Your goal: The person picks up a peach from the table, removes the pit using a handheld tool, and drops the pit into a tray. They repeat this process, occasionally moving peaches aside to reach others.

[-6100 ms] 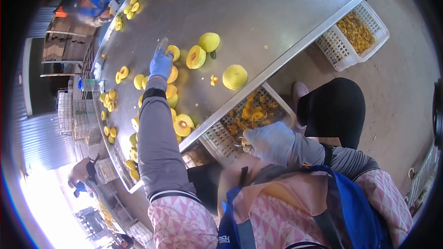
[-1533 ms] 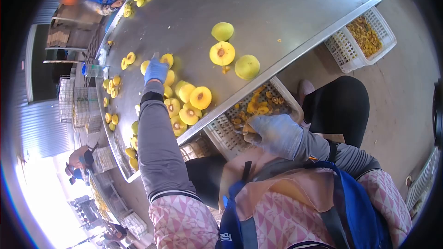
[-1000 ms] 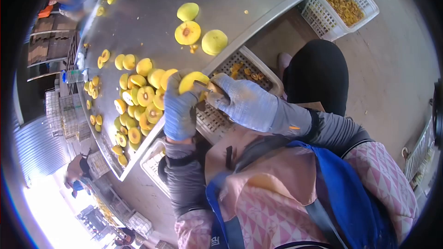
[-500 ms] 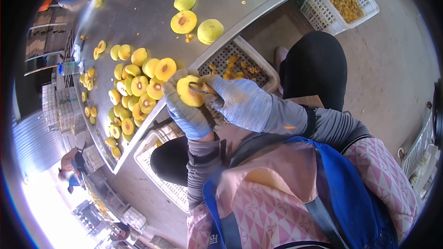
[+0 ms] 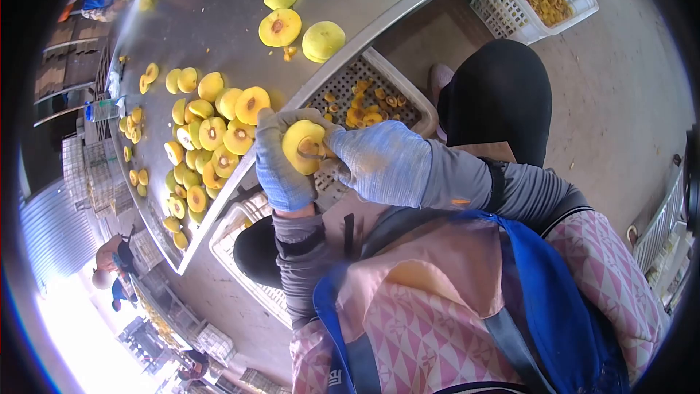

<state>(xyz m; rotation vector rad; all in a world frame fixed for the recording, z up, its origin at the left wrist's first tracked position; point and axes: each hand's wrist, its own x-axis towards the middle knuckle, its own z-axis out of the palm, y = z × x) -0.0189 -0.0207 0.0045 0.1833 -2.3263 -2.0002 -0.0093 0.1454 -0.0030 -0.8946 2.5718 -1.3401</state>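
Note:
My left hand (image 5: 281,164), in a grey-blue glove, is closed around a yellow peach half (image 5: 300,135) with its cut face up. My gloved right hand (image 5: 386,164) grips a small pitting knife (image 5: 312,156); its curved metal end lies in the pit area of that peach half. The handle is mostly hidden by my fingers. Both hands are just off the table edge, over a perforated crate (image 5: 419,106) with orange-brown pit scraps (image 5: 361,109) inside. A pile of peach halves (image 5: 211,131) lies on the metal table left of my hands.
Two peach halves and a rounder peach (image 5: 323,41) sit farther up the metal table (image 5: 219,14). A white crate of scraps (image 5: 583,7) stands on the floor at upper right. Another white crate (image 5: 233,248) is below the table edge. Other people are at the far left.
The peach half has turned and tilted in my left hand, and the knife end now sits deeper at its centre. My view has shifted slightly.

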